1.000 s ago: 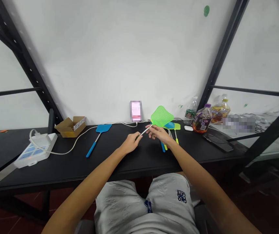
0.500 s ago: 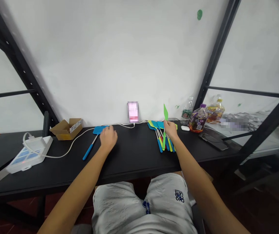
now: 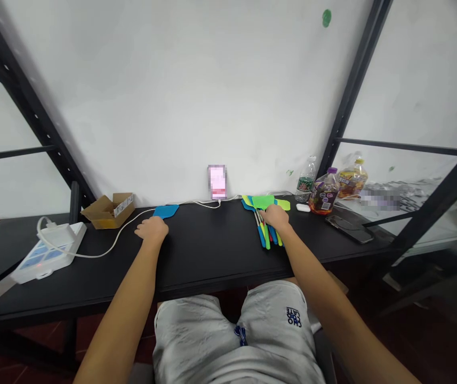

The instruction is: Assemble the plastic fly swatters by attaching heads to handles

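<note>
My left hand (image 3: 152, 230) is closed at the shaft of a blue fly swatter (image 3: 166, 212) at the left of the black table; only the flat head shows, and the handle is hidden by my hand. On the right, my right hand (image 3: 276, 217) grips a green fly swatter (image 3: 263, 201) that lies flat over a pile of others. Blue, yellow and red handles (image 3: 261, 234) of the pile point towards me, with metal shafts above them. My fingers cover part of the pile.
A phone (image 3: 217, 181) with a lit screen leans on the wall, cabled. At left are an open cardboard box (image 3: 108, 212) and a white power strip (image 3: 52, 253). Drink bottles (image 3: 325, 193), a white earphone case (image 3: 303, 207) and a dark phone (image 3: 349, 229) stand or lie right. Black posts flank the table.
My left hand has moved left and nearer, onto the blue swatter's shaft. My right hand has turned the green swatter from edge-on and upright to flat on the pile.
</note>
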Demonstrator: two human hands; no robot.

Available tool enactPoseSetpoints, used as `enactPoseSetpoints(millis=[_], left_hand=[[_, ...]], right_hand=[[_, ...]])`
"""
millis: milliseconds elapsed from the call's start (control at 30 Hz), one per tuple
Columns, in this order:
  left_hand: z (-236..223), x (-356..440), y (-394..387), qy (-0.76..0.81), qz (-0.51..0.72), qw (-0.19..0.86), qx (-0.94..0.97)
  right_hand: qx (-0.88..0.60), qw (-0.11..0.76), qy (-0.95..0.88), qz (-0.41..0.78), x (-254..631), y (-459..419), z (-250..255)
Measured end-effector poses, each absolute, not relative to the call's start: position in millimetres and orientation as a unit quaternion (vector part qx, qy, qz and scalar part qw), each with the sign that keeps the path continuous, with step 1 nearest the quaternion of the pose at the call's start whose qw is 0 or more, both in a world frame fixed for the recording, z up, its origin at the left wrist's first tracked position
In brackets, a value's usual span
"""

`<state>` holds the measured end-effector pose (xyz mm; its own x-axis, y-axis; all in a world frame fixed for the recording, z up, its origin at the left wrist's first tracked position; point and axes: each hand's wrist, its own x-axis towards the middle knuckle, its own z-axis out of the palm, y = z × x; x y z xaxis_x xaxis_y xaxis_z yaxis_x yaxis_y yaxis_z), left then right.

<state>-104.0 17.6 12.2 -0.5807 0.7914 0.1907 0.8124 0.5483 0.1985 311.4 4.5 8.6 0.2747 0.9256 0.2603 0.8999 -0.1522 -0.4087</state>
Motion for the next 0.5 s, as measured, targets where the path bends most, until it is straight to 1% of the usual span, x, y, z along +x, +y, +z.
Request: enactPoseSetpoints(millis=[167, 267, 367, 500], left_hand=[[15, -106, 20, -0.899, -0.116, -0.001, -0.423], [16, -106, 20, -0.905, -0.112, -0.019, -0.411], [17, -107, 18, -0.891, -0.113, -0.035, -0.439], [21, -103, 9, -0.879, -0.156, -0.024, -0.451]], right_hand=[[-0.768, 0.226, -0.598, 0.023, 308, 6, 8], [-0.769, 0.236, -0.594, 0.012, 307, 9, 8], [-0.768, 0.252, -0.589, 0.009, 306, 12, 8], [-0.765, 0.271, -0.584, 0.02, 305, 13, 8]])
